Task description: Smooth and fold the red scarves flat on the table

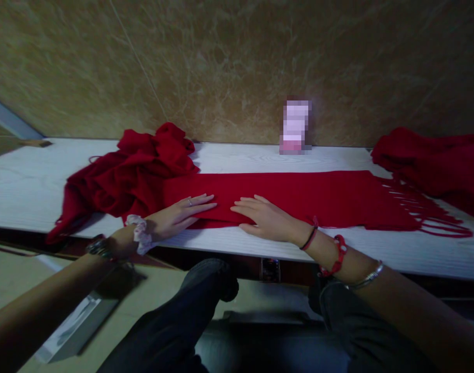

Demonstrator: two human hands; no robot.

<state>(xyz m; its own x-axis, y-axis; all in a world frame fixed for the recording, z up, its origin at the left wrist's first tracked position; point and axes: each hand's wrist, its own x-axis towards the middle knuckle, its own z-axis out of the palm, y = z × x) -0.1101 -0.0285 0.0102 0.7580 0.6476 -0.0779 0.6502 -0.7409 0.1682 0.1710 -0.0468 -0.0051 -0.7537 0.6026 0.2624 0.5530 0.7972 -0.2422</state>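
Observation:
A red fringed scarf (299, 197) lies across the white wood-grain table (237, 158). Its right stretch is flat, with the fringe spread at the right end, while its left part is bunched in a crumpled heap. My left hand (182, 211) rests flat on the scarf beside the heap, fingers stretched to the right. Facing it, my right hand (262, 216) also lies flat on the cloth, fingers pointing left. A strip of red cloth shows between the two sets of fingertips. Neither hand grips anything.
More red cloth (427, 160) is heaped at the table's right end. A pixelated phone-shaped object (296, 124) leans against the brown marbled wall (229, 67). Below the front edge are my legs (174, 316) and, on the floor at left, a pale box (73, 326).

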